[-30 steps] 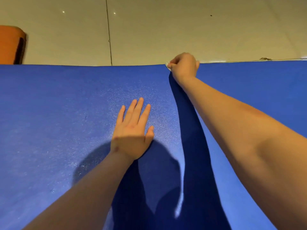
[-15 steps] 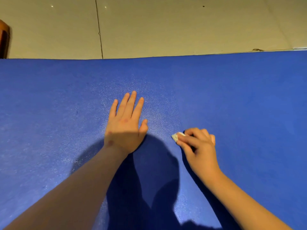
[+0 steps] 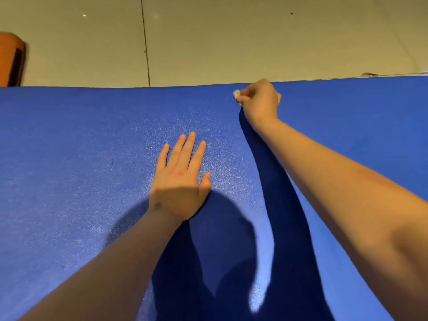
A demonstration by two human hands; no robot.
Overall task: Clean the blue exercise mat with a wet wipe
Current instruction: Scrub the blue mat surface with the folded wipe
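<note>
**Wipe at the mat's far edge**

Nearest us, our left hand [image 3: 179, 181] lies flat on the blue mat [image 3: 69, 147], fingers straight and slightly spread, palm down. Farther out, our right hand [image 3: 260, 100] reaches to the mat's far edge, fingers curled around a small white wet wipe [image 3: 235, 93], apparently pressed to the surface, though most of it is hidden. Beyond the mat lies a tiled floor [image 3: 208, 42], with a blurred orange object [image 3: 10, 59] at far left.
</note>
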